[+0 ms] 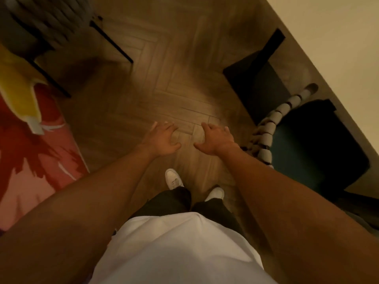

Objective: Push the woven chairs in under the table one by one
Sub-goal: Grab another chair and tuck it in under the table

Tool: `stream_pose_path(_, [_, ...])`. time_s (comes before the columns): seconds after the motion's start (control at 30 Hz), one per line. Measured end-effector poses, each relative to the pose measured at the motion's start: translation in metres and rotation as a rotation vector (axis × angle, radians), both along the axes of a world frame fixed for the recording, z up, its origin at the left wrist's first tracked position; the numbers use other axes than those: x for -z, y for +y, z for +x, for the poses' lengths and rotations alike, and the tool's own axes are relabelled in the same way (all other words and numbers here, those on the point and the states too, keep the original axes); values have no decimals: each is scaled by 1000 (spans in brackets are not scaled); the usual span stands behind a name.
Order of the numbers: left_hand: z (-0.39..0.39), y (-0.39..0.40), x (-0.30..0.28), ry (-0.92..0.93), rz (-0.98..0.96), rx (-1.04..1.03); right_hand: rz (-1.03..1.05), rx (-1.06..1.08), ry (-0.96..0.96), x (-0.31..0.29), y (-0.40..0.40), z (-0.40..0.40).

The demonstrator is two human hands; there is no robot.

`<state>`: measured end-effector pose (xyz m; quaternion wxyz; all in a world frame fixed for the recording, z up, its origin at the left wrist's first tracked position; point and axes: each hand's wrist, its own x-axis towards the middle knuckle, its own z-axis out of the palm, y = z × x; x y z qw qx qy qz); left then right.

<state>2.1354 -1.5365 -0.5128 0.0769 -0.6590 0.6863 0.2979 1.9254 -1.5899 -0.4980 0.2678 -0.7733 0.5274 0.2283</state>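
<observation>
Hovering empty, both hands (162, 140) (215, 140) near seemingly woven chair (266, 132).

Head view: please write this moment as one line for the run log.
left hand: open, holds nothing | right hand: open, holds nothing | woven chair: right of hands, untouched | table: far right

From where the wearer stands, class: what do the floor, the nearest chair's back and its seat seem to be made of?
Floor: wood or wood-look planks laid in a herringbone pattern, matt; grain lines show, though blur leaves it open.
Chair back: pale cord or strap wound in bands round a dark frame, probably woven.
Seat cushion: dark teal fabric, soft-looking with rounded edges.
</observation>
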Motion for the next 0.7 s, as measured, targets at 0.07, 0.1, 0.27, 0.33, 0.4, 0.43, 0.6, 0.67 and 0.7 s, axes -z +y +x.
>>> stream_pose_path(0.07, [27, -1, 3, -10, -14, -45, 1, -41, -4, -1, -9, 29])
stream_pose_path(0.1, [39, -1, 4, -13, -19, -67, 3, -60, -8, -1, -15, 42])
stream_pose_path(0.27, [87, -8, 8, -20, -40, -182, -11, -179, -8, -5, -52, 101])
stream_pose_path(0.33, [103, -14, 11, -18, -33, -221, -26, -225, -8, -7, -71, 124])
stream_pose_path(0.4, [118, -22, 14, -13, -27, -258, -32, -266, -11, -8, -92, 146])
stream_pose_path(0.43, [125, -27, 16, -8, -28, -277, -34, -285, -12, -8, -104, 157])
stream_pose_path(0.6, [161, -63, 13, 4, -42, -398, -43, -398, -22, -6, -162, 206])
stream_pose_path(0.67, [173, -85, 11, 0, -23, -440, -46, -438, -23, -7, -188, 222])
stream_pose_path(0.7, [179, -97, 11, 3, -17, -457, -42, -451, -27, -8, -201, 229])
